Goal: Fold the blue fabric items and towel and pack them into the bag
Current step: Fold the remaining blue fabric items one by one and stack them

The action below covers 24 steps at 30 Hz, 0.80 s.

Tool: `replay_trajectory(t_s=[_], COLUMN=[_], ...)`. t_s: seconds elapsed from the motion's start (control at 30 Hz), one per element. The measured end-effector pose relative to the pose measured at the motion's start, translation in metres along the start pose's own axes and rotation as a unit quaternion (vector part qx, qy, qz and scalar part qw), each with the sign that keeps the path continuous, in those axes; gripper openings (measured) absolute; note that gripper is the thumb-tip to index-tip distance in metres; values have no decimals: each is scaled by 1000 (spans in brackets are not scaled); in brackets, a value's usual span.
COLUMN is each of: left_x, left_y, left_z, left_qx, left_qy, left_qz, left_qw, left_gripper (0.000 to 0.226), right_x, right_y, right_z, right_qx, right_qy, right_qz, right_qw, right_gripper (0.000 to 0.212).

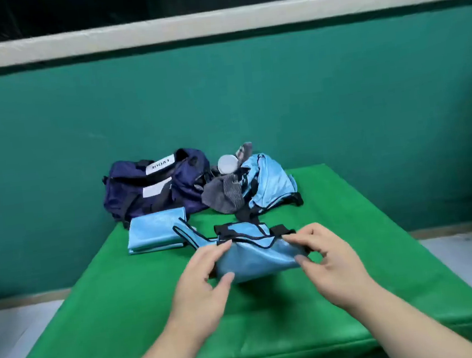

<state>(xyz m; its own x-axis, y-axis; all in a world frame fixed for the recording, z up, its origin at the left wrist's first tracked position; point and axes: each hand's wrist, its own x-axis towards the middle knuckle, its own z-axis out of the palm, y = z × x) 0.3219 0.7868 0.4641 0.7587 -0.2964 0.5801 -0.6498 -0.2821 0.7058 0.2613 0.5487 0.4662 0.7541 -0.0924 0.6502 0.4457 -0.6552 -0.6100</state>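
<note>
A light blue garment with black trim (254,257) lies bunched at the middle of the green table (120,313). My left hand (204,278) pinches its left edge between thumb and fingers. My right hand (324,254) pinches its right edge the same way. A folded light blue towel (154,231) lies flat behind and to the left. Further back stands the navy duffel bag (154,184), unzipped, with white labels. A second crumpled light blue garment (270,184) lies at the back right.
A grey striped cloth (224,194) and a white round object (226,163) sit between the bag and the crumpled garment. A green wall (249,95) rises right behind the table. Pale floor shows on both sides of the table.
</note>
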Motion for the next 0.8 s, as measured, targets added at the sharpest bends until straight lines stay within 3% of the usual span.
replay_trajectory(t_s=[0.13, 0.2, 0.37, 0.47, 0.67, 0.8], left_x=[-68, -81, -85, -85, -82, -79], left_y=[-48, -59, -67, -62, -59, -62], left_z=[28, 32, 35, 36, 37, 35], left_qx=[-15, -41, -75, -32, 170, 168], left_qy=[-66, -73, -34, -32, -90, -63], left_qz=[-139, -174, -224, -213, -144, -102], left_qw=[988, 981, 971, 976, 971, 978], left_gripper=[89, 83, 55, 46, 42, 42], right_x=[-72, -82, -73, -80, -84, -83], right_y=[38, 43, 40, 45, 48, 41], right_z=[35, 40, 43, 48, 59, 59], right_qx=[25, 39, 77, 47, -67, -45], right_qy=[-47, -52, -43, -59, -75, -33], right_qz=[149, 183, 179, 187, 187, 138], right_qw=[987, 981, 980, 980, 977, 989], right_gripper=[61, 57, 55, 53, 47, 47])
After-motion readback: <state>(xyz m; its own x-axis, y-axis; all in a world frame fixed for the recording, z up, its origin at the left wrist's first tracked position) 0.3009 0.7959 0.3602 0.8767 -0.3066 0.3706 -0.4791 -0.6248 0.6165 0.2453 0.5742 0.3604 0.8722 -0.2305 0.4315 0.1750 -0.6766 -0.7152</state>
